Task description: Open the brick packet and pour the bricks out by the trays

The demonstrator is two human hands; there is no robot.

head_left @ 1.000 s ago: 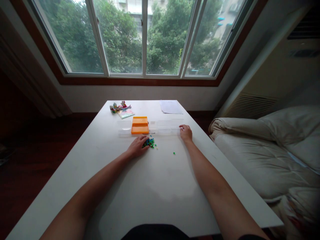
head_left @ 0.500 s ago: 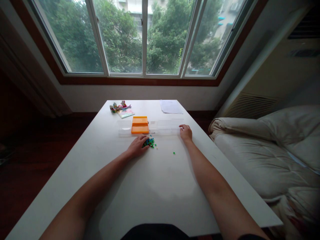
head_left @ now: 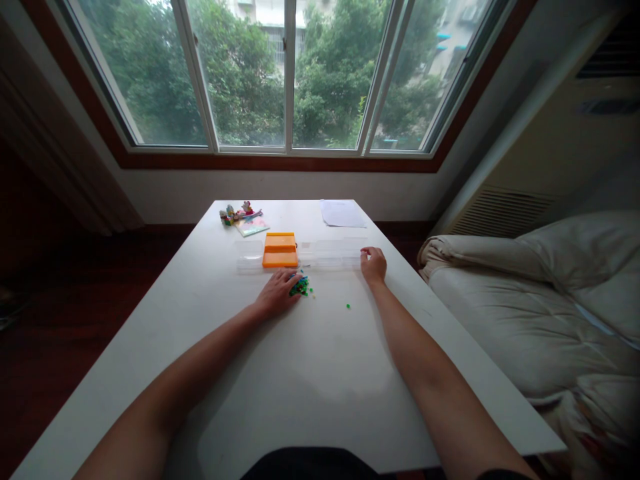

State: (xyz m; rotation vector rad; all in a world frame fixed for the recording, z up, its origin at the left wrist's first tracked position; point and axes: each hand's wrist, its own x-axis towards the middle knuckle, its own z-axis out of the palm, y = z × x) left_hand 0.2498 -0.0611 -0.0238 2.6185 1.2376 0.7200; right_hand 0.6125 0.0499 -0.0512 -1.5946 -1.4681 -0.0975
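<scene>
My left hand (head_left: 277, 294) lies on the white table (head_left: 300, 373), fingers curled over a small pile of green and blue beads (head_left: 301, 287). My right hand (head_left: 373, 265) rests at the right end of a clear compartment box (head_left: 333, 254), fingers bent against its edge. An orange tray (head_left: 280, 250) sits in the row of clear boxes just beyond my left hand. One loose green bead (head_left: 347, 307) lies between my arms.
A small colourful toy and a card (head_left: 243, 219) sit at the far left of the table, a sheet of paper (head_left: 342, 213) at the far right. A white padded sofa (head_left: 545, 293) stands close to the right edge. Large windows lie beyond.
My left hand has shifted slightly further over the bead pile. My right hand has edged a little toward the clear box.
</scene>
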